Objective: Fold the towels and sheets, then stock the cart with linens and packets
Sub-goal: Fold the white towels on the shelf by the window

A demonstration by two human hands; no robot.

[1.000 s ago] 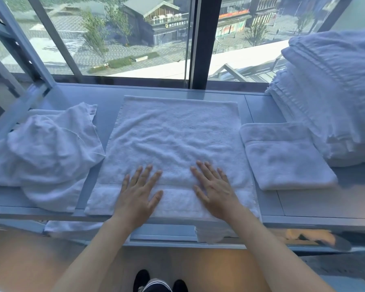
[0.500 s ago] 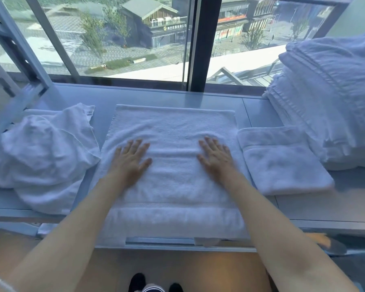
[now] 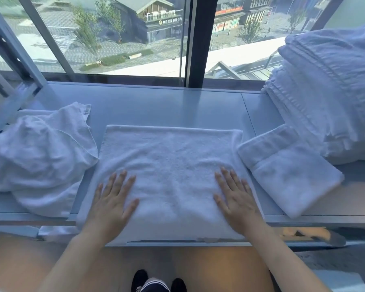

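Towel under flat hands (both)

White linens on a pale blue-grey ledge.

The spread towel at centre is plain white with a nubby pile. At 3 o'clock the folded towel is white; beyond it, the stack is white with ribbed stripes. At 9 o'clock the crumpled cloth is white. The ledge is pale blue-grey.
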